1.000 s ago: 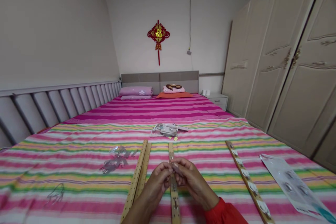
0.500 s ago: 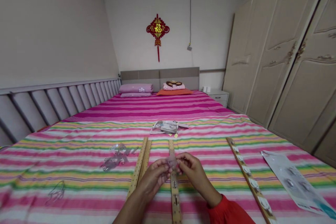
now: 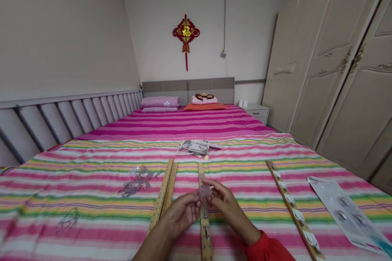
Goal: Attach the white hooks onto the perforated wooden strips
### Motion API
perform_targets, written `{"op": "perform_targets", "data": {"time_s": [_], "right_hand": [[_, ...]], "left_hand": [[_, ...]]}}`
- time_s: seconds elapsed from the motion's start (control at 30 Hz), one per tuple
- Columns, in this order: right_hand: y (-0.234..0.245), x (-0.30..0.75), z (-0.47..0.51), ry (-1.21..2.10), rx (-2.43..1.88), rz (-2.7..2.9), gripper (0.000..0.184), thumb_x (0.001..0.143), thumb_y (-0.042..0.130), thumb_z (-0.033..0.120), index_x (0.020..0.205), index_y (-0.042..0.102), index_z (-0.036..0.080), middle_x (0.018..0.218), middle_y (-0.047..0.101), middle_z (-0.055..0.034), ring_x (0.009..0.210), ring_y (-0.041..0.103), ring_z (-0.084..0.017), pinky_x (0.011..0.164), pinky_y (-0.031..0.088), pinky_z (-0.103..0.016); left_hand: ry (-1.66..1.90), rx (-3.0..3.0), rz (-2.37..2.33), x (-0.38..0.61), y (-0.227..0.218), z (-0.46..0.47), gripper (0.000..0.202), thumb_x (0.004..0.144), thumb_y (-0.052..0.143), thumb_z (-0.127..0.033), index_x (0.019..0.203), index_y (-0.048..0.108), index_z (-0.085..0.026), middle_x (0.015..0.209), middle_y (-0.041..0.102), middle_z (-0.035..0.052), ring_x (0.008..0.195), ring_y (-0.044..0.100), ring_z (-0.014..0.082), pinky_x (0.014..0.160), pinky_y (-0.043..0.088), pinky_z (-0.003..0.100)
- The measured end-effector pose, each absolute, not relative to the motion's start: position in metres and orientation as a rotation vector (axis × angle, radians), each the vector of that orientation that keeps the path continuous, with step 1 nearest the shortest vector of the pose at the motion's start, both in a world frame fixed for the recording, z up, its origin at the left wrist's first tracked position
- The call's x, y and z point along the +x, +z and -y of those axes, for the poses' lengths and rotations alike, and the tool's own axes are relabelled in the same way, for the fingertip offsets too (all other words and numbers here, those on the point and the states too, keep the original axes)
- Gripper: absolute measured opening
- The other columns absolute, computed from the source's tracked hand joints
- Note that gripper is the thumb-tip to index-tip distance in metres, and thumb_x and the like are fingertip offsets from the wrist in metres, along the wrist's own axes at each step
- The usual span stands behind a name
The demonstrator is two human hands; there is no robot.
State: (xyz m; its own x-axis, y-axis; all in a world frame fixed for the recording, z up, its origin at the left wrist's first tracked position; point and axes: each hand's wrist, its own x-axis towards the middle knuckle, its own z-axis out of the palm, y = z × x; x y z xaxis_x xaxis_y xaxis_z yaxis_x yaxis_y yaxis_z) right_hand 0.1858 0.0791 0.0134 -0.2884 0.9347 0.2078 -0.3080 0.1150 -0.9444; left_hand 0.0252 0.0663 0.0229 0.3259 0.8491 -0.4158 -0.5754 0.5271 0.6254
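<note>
Between my hands is a small clear plastic hook piece (image 3: 204, 190), held just above a narrow wooden strip (image 3: 206, 248). My right hand (image 3: 225, 202) pinches it from the right with thumb and fingers. My left hand (image 3: 183, 214) is closed, its thumb and fingertips at the piece's lower left edge. Small metal hooks (image 3: 206, 231) show along the strip below the hands. Left of it lie two perforated wooden strips (image 3: 161, 197) side by side. A loose pile of clear plastic hook pieces (image 3: 136, 183) rests farther left.
At right lies a wooden strip with white-backed hooks (image 3: 290, 200), beside a clear package (image 3: 343, 212) of round metal pieces. More packaging (image 3: 197, 147) sits ahead. A thin looped wire-like item (image 3: 69, 220) is at left. Everything lies on a striped bedcover (image 3: 101, 216).
My right hand has shifted its fingers on the clear piece and raised it slightly. My left fingertips have slid lower along its edge. The view has turned slightly left.
</note>
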Motion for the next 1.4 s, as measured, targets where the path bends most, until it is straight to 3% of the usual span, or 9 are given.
{"op": "perform_targets", "data": {"time_s": [0.33,0.43,0.53,0.73,0.87,1.13,1.4], "right_hand": [[0.019,0.189,-0.085,1.320,-0.773,1.289,0.034,0.064,0.075,0.047,0.083,0.072,0.019,0.060,0.061,0.0018,0.050,0.048,-0.010,0.048,0.037,-0.023],[0.016,0.189,-0.089,1.286,-0.798,1.282,0.032,0.064,0.074,0.048,0.073,0.070,0.017,0.052,0.056,0.0037,0.047,0.045,-0.009,0.045,0.034,-0.022],[0.011,0.189,-0.094,1.349,-0.820,1.244,0.034,0.064,0.074,0.050,0.066,0.068,0.016,0.050,0.057,0.0030,0.046,0.048,-0.010,0.045,0.037,-0.023],[-0.003,0.187,-0.106,1.465,-0.888,1.116,0.041,0.053,0.078,0.052,0.066,0.067,0.015,0.045,0.060,0.0019,0.041,0.052,-0.010,0.044,0.040,-0.023],[-0.007,0.185,-0.128,1.473,-0.926,1.043,0.041,0.050,0.080,0.047,0.070,0.065,0.016,0.043,0.061,0.0016,0.040,0.054,-0.011,0.042,0.040,-0.022],[-0.012,0.181,-0.206,1.349,-1.000,1.014,0.021,0.053,0.076,0.033,0.060,0.064,0.016,0.045,0.061,0.0026,0.040,0.053,-0.010,0.042,0.040,-0.021],[-0.052,0.171,-0.245,1.308,-1.060,0.947,0.011,0.052,0.068,0.023,0.056,0.059,0.017,0.038,0.056,0.0044,0.034,0.048,-0.009,0.037,0.038,-0.021]], "left_hand": [[0.907,0.308,-0.735,0.029,0.035,-0.061,0.009,0.071,0.059,-0.002,0.077,0.063,-0.007,0.063,0.066,0.0026,0.050,0.059,0.0045,0.049,0.043,0.012],[0.949,0.438,-0.873,0.029,0.033,-0.061,0.007,0.069,0.066,-0.012,0.074,0.061,-0.011,0.065,0.066,0.0018,0.051,0.058,0.0059,0.049,0.042,0.015],[1.032,0.640,-1.045,0.029,0.032,-0.065,0.022,0.062,0.075,-0.027,0.073,0.061,-0.014,0.069,0.065,-0.0004,0.054,0.057,0.0065,0.049,0.040,0.016],[1.068,0.991,-1.220,0.030,0.023,-0.088,0.037,0.050,0.078,-0.040,0.072,0.062,-0.014,0.059,0.060,-0.0032,0.057,0.054,0.0085,0.056,0.039,0.019],[1.075,1.079,-1.207,0.032,0.016,-0.117,0.034,0.051,0.076,-0.040,0.068,0.060,-0.015,0.054,0.057,-0.0046,0.053,0.052,0.0089,0.055,0.040,0.021],[1.125,1.146,-1.293,0.034,0.016,-0.193,0.018,0.055,0.072,-0.028,0.061,0.063,-0.014,0.048,0.056,-0.0043,0.049,0.051,0.0091,0.054,0.040,0.021],[1.167,1.134,-1.422,0.039,-0.027,-0.233,0.009,0.055,0.062,-0.013,0.055,0.054,-0.016,0.046,0.054,-0.0052,0.047,0.051,0.0094,0.054,0.040,0.021]]}}
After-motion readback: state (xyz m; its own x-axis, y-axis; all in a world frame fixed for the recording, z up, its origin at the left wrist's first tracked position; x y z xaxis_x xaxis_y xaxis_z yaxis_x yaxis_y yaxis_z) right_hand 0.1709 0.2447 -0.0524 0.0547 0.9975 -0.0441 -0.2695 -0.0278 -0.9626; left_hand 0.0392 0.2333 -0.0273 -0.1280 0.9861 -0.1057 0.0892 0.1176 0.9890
